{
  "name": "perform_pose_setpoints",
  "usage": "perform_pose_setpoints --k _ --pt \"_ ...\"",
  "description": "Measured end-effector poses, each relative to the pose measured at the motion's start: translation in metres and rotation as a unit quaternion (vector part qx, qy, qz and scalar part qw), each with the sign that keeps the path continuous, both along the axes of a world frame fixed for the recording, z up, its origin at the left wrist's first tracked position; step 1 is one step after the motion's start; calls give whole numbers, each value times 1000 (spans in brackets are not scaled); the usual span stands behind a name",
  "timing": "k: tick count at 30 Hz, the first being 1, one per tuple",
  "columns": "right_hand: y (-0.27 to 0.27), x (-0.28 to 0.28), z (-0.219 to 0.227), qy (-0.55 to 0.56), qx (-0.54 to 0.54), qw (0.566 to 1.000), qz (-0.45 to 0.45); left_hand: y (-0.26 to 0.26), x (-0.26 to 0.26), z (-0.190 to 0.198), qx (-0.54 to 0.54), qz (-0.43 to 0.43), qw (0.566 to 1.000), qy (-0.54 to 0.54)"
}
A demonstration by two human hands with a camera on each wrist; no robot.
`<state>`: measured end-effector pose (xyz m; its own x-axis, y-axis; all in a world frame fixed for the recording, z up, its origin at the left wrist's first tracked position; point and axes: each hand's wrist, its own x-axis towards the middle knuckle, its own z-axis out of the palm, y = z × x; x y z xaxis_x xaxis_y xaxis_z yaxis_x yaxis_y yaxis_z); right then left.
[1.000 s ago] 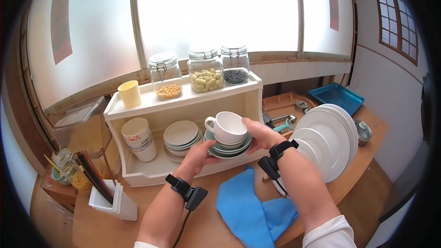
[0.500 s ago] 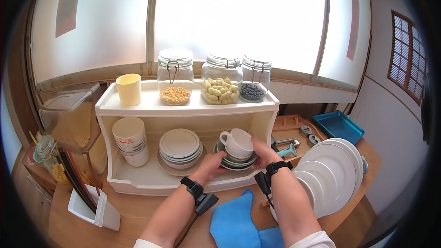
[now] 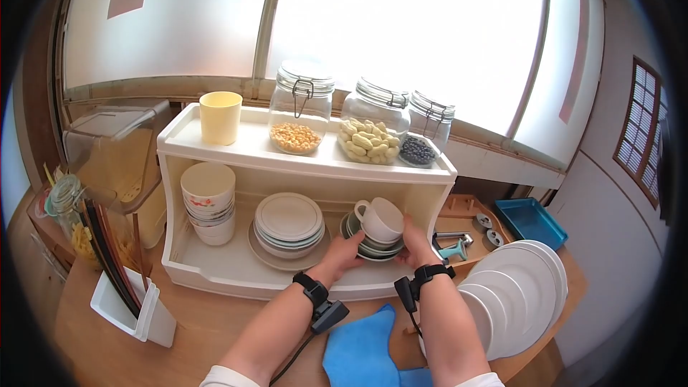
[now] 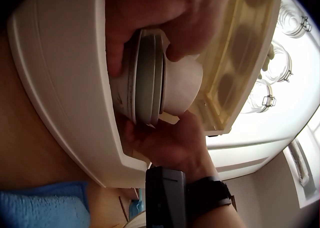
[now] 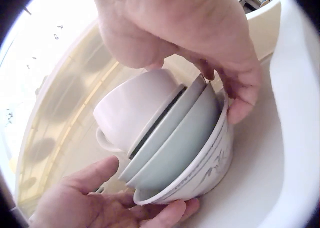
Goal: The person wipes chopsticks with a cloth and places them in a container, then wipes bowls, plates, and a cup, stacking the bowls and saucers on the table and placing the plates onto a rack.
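Observation:
A stack of bowls (image 3: 378,249), with a white cup (image 3: 383,220) tilted on top, stands inside the right end of the white shelf unit (image 3: 301,160). My left hand (image 3: 341,256) holds the stack from its left side, and my right hand (image 3: 416,242) grips it from the right. In the right wrist view, pale green bowls (image 5: 186,138) sit in a patterned white bowl (image 5: 215,160) at the bottom. The fingers of both hands curve around the rims and under the bottom bowl, close over the shelf floor.
Left of the stack are small plates and bowls (image 3: 289,217) and stacked white cups (image 3: 209,201). Glass jars (image 3: 369,142) and a yellow cup (image 3: 220,118) stand above. Large white plates (image 3: 530,294) lean at right. A blue cloth (image 3: 362,347) lies in front.
Both hands have carried the bowls and cup away from me, down into the shelf's right end. The head view has shifted too.

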<state>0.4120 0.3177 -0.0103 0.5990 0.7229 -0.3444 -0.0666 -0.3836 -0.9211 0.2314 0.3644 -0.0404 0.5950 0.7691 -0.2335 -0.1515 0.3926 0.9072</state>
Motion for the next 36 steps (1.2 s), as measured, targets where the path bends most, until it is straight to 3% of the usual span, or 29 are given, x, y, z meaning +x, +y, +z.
perform_pose_setpoints --k 3,4,6,8,10,11,12,14,15,16,17,18,19,20,21,22,24,25,27,28,29,31,32,33,34,35,36 --pt "15 26 -29 -98 73 991 -46 -19 -10 13 7 0 1000 -8" --pt "5 11 -16 -92 69 992 -47 -30 -16 25 29 6 999 25" --pt "-12 -14 13 -208 40 977 -13 -43 -24 17 46 9 997 66" --pt "-24 -34 33 -253 12 967 4 -42 -30 -3 297 115 938 134" --pt "-37 -49 45 -393 -19 915 92 -62 -50 8 340 144 917 148" --pt "-44 -58 42 -449 10 891 70 -71 -63 14 333 116 931 93" --pt "-56 -68 42 -443 5 895 62 -78 -73 15 322 84 942 38" --pt "-89 -89 51 -609 130 779 80 -93 -91 13 302 63 951 4" --pt "-111 -97 57 -606 128 782 72 -106 -103 18 328 42 943 38" --pt "-137 -107 64 -558 138 790 212 -116 -111 21 356 18 931 73" --pt "-163 -116 72 -501 148 780 344 -123 -114 11 363 4 931 42" --pt "-188 -126 75 -454 61 787 414 -135 -120 11 368 -8 929 44" --pt "-215 -130 68 -477 60 755 445 -151 -127 15 378 -51 923 49" --pt "-241 -136 62 -509 42 733 450 -164 -134 14 388 -91 915 54" --pt "-265 -143 51 -536 19 726 430 -170 -140 6 463 -105 877 73" --pt "-283 -146 40 -534 25 731 424 -181 -146 6 468 -110 873 78" --pt "-312 -150 20 -553 -41 743 375 -206 -159 10 589 -172 779 133" --pt "-320 -151 13 -550 -34 746 373 -216 -162 4 630 -181 747 110" --pt "-332 -156 1 -510 34 795 326 -245 -169 9 617 -187 752 137" --pt "-336 -159 3 -508 40 796 327 -255 -173 12 604 -189 759 154" --pt "-342 -165 9 -503 133 787 330 -256 -176 9 667 -158 713 146" --pt "-355 -176 20 -503 307 740 324 -263 -189 15 683 -157 698 144" --pt "-360 -183 23 -504 309 743 315 -268 -193 20 697 -159 686 131" --pt "-364 -188 26 -469 407 734 274 -277 -198 24 703 -168 680 125" --pt "-369 -189 28 -432 498 716 229 -290 -207 30 593 -167 780 104" --pt "-374 -187 21 -435 504 717 210 -304 -212 36 469 -165 864 85" --pt "-384 -189 17 -439 501 720 198 -318 -214 43 471 -177 860 82"
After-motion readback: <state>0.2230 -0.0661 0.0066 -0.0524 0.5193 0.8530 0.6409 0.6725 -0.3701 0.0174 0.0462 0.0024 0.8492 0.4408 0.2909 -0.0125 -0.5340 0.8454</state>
